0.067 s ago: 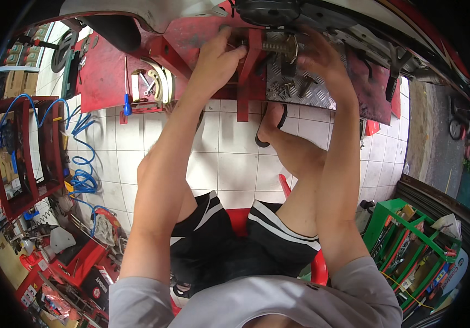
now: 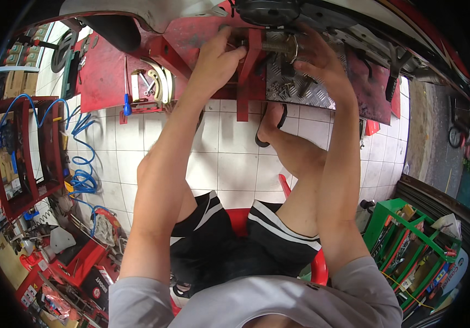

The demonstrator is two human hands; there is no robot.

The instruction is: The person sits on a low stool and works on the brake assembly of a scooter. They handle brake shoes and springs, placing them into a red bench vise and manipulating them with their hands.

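My left hand is closed beside a red metal post, thumb forward; what its curled fingers hold is dark and mostly hidden. From the post's right side a threaded metal rod sticks out, with a metal ring near its end. Just right of that ring is my right hand, fingers curved and thumb apart from them; its fingertips are dark and hard to make out. Below it, several bolts and small metal parts lie on a checkered metal plate.
A blue-handled screwdriver and curved metal pieces lie on the red bench. Dark vehicle parts hang low over its far side. A coiled blue hose is at left, a green tool rack at right.
My right hand has turned slightly, its thumb now closer to the ring. My left hand has not visibly moved.
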